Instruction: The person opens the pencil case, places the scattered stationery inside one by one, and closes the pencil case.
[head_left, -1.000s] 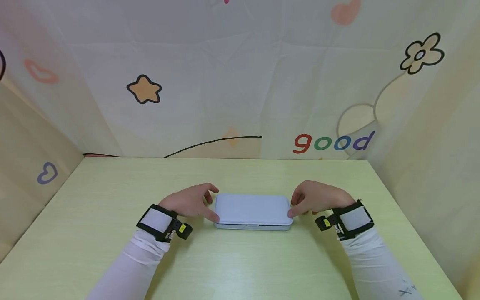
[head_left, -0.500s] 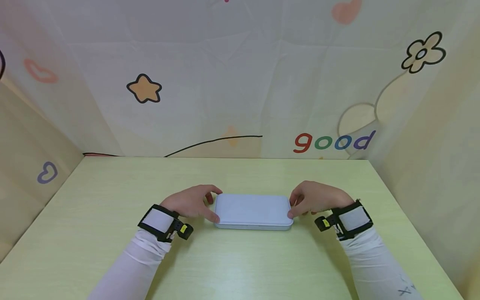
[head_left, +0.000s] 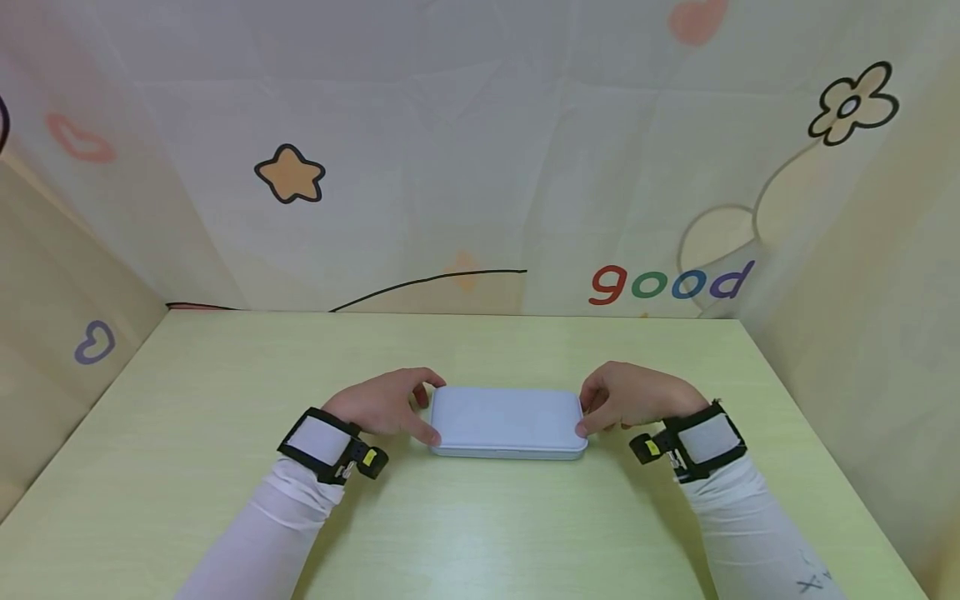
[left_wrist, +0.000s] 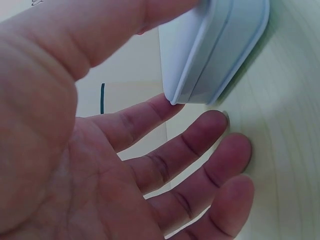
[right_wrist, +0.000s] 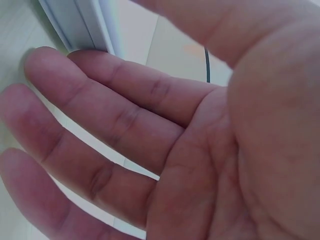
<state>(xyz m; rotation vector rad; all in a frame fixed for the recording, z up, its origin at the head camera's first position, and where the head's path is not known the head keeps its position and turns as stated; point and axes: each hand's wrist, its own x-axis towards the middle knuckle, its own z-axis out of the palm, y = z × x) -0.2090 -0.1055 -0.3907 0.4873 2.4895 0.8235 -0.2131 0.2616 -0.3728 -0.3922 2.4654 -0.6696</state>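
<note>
A flat, pale bluish-white rectangular case (head_left: pixel 507 419) with rounded corners lies on the table, its lid down. My left hand (head_left: pixel 381 403) grips its left end, the thumb at the near corner and the index finger at the far corner. In the left wrist view the index fingertip touches the corner of the case (left_wrist: pixel 212 55), while the other fingers stay below it, apart from it. The right end is held the same way by my right hand (head_left: pixel 637 393), thumb near and index finger (right_wrist: pixel 100 65) at the far side. Both thumb tips are cut off in the wrist views.
The light wooden table (head_left: pixel 480 525) stretches around the case. Behind it hangs a printed cloth (head_left: pixel 450 167), with further cloth at both sides. Each wrist carries a strapped-on camera, the left one (head_left: pixel 371 460) and the right one (head_left: pixel 647 447).
A dark gap along the front of the lid has vanished; the lid now sits down evenly. My left index finger has moved slightly right onto the far corner. The right hand is almost still.
</note>
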